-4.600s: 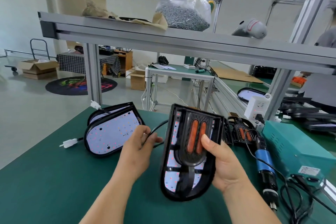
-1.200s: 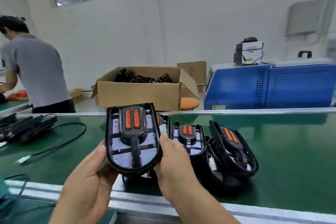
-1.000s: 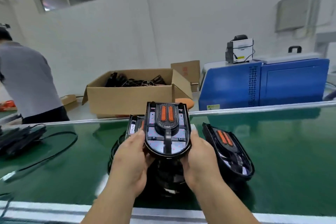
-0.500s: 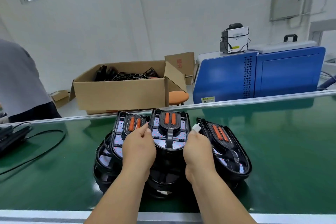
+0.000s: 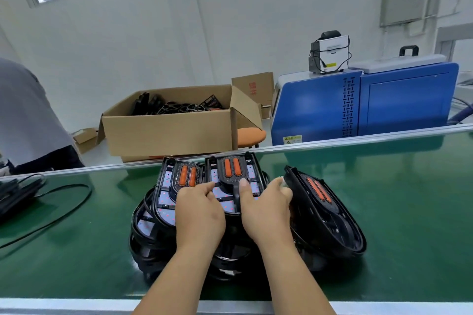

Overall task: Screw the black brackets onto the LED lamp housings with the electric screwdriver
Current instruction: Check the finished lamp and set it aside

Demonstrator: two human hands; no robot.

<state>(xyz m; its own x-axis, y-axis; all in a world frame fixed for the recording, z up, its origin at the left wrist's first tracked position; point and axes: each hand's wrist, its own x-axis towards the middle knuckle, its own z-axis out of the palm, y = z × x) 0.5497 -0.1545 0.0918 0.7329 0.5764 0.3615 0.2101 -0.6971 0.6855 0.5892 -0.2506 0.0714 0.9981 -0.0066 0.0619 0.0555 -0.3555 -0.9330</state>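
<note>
Middle lamp (image 5: 231, 181) sits at the centre of a cluster on the green belt (image 5: 396, 199), tilted up toward the far side, black bracket (image 5: 236, 188) with two orange inserts facing up. Left hand (image 5: 199, 212) rests on its near left part, fingers bent onto the LED board; right hand (image 5: 266, 207) covers its near right part, thumb on the bracket stem. Both touch the lamp; a firm grasp versus plain contact cannot be told. Left lamp (image 5: 179, 184) leans just beside it, overlapping stacked housings below. Right lamp (image 5: 325, 215) lies tilted right of the right hand. Beyond the belt's far rail: a box (image 5: 166, 130) of black parts, a blue cabinet (image 5: 363, 105). Far left, black cable (image 5: 64, 207) on the belt and a person in a grey shirt (image 5: 23, 115).
</note>
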